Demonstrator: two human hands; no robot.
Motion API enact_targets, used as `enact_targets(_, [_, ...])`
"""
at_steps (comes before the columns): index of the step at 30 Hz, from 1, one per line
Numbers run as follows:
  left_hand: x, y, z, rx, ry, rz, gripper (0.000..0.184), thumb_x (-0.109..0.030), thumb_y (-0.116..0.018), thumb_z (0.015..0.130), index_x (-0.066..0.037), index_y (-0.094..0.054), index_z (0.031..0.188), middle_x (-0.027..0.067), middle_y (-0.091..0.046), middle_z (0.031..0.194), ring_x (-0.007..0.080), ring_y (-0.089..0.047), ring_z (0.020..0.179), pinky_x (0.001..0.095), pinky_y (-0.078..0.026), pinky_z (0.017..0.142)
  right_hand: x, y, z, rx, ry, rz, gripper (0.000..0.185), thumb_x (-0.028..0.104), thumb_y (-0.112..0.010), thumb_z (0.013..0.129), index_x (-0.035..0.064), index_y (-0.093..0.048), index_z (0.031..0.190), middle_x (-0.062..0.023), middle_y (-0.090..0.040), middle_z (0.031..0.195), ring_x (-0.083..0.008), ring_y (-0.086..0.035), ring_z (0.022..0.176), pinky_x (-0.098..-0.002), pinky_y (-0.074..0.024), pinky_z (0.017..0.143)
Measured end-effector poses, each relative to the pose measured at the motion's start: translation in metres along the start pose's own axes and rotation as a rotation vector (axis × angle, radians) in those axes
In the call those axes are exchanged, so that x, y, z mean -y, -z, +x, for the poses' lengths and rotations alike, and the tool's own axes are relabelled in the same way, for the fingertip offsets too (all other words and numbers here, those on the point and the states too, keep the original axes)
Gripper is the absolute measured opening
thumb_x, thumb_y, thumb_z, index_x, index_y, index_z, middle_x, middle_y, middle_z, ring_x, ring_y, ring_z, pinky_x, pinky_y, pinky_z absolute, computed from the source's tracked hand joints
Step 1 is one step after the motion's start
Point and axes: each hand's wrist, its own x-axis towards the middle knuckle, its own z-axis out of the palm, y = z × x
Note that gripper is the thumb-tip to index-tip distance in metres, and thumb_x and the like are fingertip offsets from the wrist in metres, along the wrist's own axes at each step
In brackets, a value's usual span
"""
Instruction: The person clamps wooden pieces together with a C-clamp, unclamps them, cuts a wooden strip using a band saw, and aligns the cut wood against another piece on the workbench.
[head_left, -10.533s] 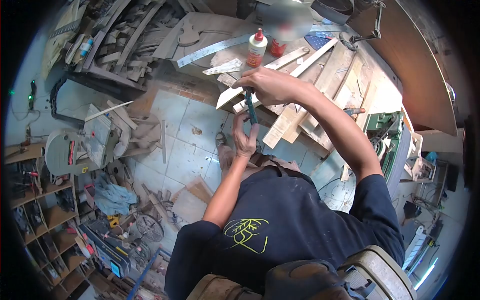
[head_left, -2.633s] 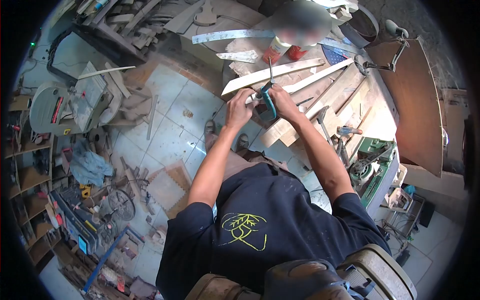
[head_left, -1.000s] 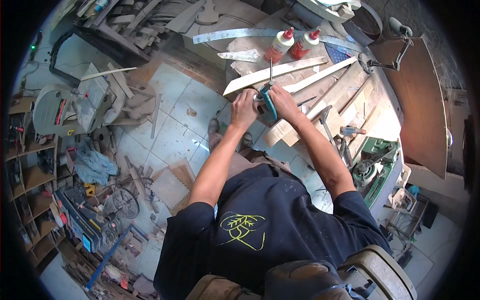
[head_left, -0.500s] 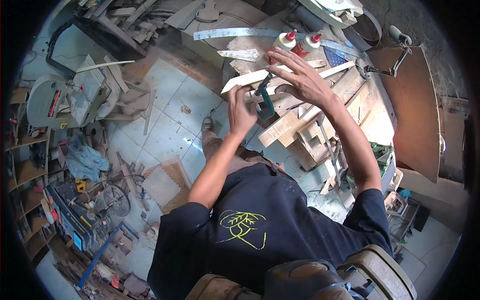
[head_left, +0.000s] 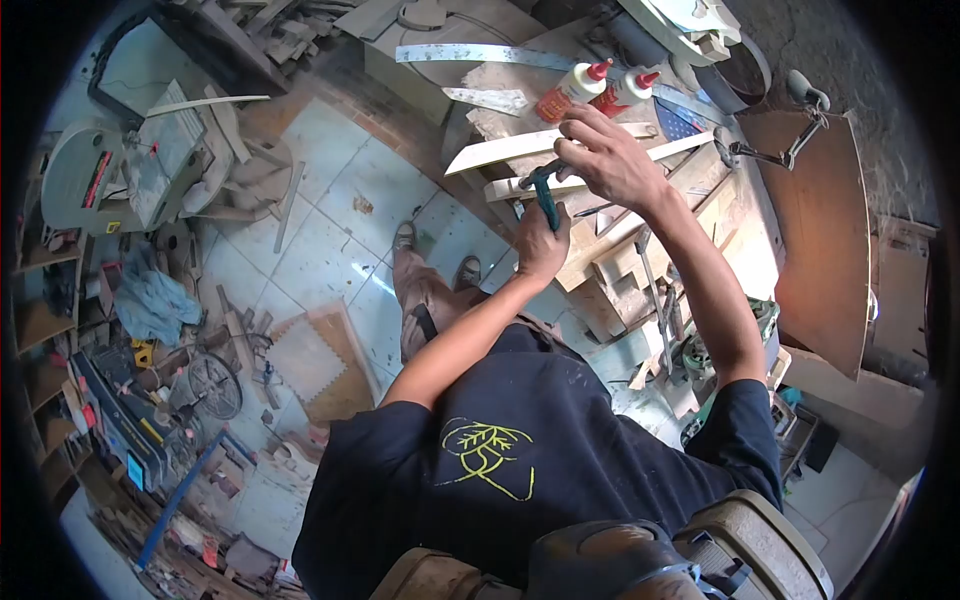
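A teal C-clamp (head_left: 546, 198) is held up in front of me over the near edge of the workbench. My left hand (head_left: 543, 243) is closed around the lower part of its frame. The curled fingers of my right hand (head_left: 615, 160) pinch the dark screw end of the clamp. Just behind the clamp lie a pale pointed wood strip (head_left: 500, 152) and a second strip (head_left: 503, 188); whether the clamp touches either one, I cannot tell. Two glue bottles with red caps, one nearer (head_left: 572, 92) and one farther (head_left: 627, 93), stand beyond my right hand.
Stacked boards (head_left: 610, 265) lie on the bench below my right forearm. At right are a jointed lamp (head_left: 800, 120) and a brown panel (head_left: 825, 240). A band saw (head_left: 85, 180) stands left, with tools and offcuts littering the tiled floor (head_left: 350, 200).
My left hand has moved right and now grips the clamp lower down. The clamp has turned, and my right hand's spread fingers have closed in on its screw end.
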Motion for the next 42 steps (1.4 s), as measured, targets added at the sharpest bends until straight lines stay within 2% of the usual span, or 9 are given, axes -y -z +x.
enact_targets(11, [-0.006,-0.005,0.003,-0.079,-0.031,0.048,0.016,-0.014,-0.061,0.094,0.0,-0.054,0.091,0.0218,-0.056,0.077,0.0433,-0.057,0.073,0.0526,-0.042,0.065,0.015,-0.003,-0.003,-0.019,-0.181,0.006,0.027,0.021,-0.074,0.078,0.0065,-0.053,0.088,-0.0085,-0.051,0.089,-0.0274,-0.055,0.092,-0.0403,-0.0469,0.081])
enact_targets(23, [-0.02,-0.01,0.007,0.007,0.047,0.034,0.023,-0.02,-0.054,0.1,0.003,-0.054,0.096,0.024,-0.058,0.078,0.0428,-0.057,0.071,0.0483,-0.043,0.065,0.024,-0.002,-0.012,-0.099,-0.363,0.066,0.024,0.024,-0.075,0.081,0.0088,-0.058,0.087,-0.0065,-0.052,0.083,-0.0262,-0.052,0.08,-0.0398,-0.0438,0.07])
enact_targets(27, [-0.028,0.01,0.01,0.192,0.125,-0.078,0.031,-0.027,-0.065,0.096,0.001,-0.052,0.099,0.0155,-0.056,0.074,0.0339,-0.057,0.068,0.0467,-0.044,0.066,0.022,0.008,-0.015,-0.158,-0.338,0.211,0.031,0.026,-0.075,0.084,0.0022,-0.06,0.096,-0.0113,-0.057,0.093,-0.033,-0.056,0.089,-0.0422,-0.0462,0.078])
enact_targets(29, [-0.016,0.039,0.011,0.212,-0.056,-0.029,0.04,-0.026,-0.075,0.085,0.0,-0.053,0.107,0.0149,-0.057,0.095,0.0307,-0.059,0.089,0.044,-0.048,0.08,0.026,0.016,-0.022,-0.273,-0.485,0.282,0.036,0.023,-0.072,0.09,0.0042,-0.064,0.12,-0.014,-0.064,0.114,-0.0318,-0.061,0.109,-0.038,-0.0473,0.096])
enact_targets(31, [-0.009,0.077,0.024,0.078,-0.356,0.053,0.047,-0.022,-0.079,0.08,0.0,-0.054,0.113,0.017,-0.056,0.109,0.0323,-0.058,0.102,0.0431,-0.048,0.091,0.009,-0.01,-0.051,-0.529,-0.756,0.631,0.037,0.023,-0.065,0.096,0.005,-0.063,0.128,-0.0149,-0.063,0.127,-0.0288,-0.059,0.122,-0.0369,-0.0447,0.104])
enact_targets(32, [0.0,0.086,0.03,0.062,-0.314,0.127,0.052,-0.019,-0.081,0.076,-0.001,-0.054,0.117,0.0183,-0.053,0.117,0.0343,-0.054,0.111,0.0443,-0.045,0.097,0.006,-0.023,-0.06,-0.649,-0.883,0.813,0.037,0.023,-0.058,0.097,0.0068,-0.062,0.13,-0.0171,-0.064,0.128,-0.0336,-0.059,0.121,-0.0407,-0.0431,0.107])
enact_targets(34, [0.009,0.094,0.052,0.068,-0.288,0.216,0.056,-0.014,-0.083,0.072,-0.003,-0.057,0.121,0.0194,-0.056,0.124,0.0375,-0.056,0.117,0.0455,-0.047,0.098,0.009,-0.053,-0.075,-0.289,-0.863,0.611,0.04,0.025,-0.061,0.096,0.007,-0.061,0.131,-0.0188,-0.063,0.129,-0.0346,-0.058,0.122,-0.0418,-0.0425,0.108])
enact_targets(36, [0.024,0.088,0.069,0.329,-0.184,0.148,0.053,-0.011,-0.082,0.073,-0.004,-0.059,0.121,0.0183,-0.06,0.122,0.0384,-0.059,0.114,0.0453,-0.049,0.096,0.018,-0.071,-0.073,-0.047,-0.776,0.551,0.044,0.024,-0.066,0.093,0.0077,-0.06,0.133,-0.0208,-0.063,0.127,-0.0365,-0.058,0.12,-0.0441,-0.0418,0.108])
enact_targets(42, [0.032,0.076,0.076,0.36,-0.191,0.17,0.042,-0.005,-0.08,0.075,-0.009,-0.062,0.114,0.0113,-0.068,0.115,0.0367,-0.066,0.103,0.0438,-0.055,0.084,0.023,-0.117,-0.061,-0.001,-0.65,0.537,0.029,0.009,-0.07,0.082,0.0049,-0.063,0.109,-0.0163,-0.065,0.095,-0.0377,-0.063,0.093,-0.0472,-0.045,0.095])
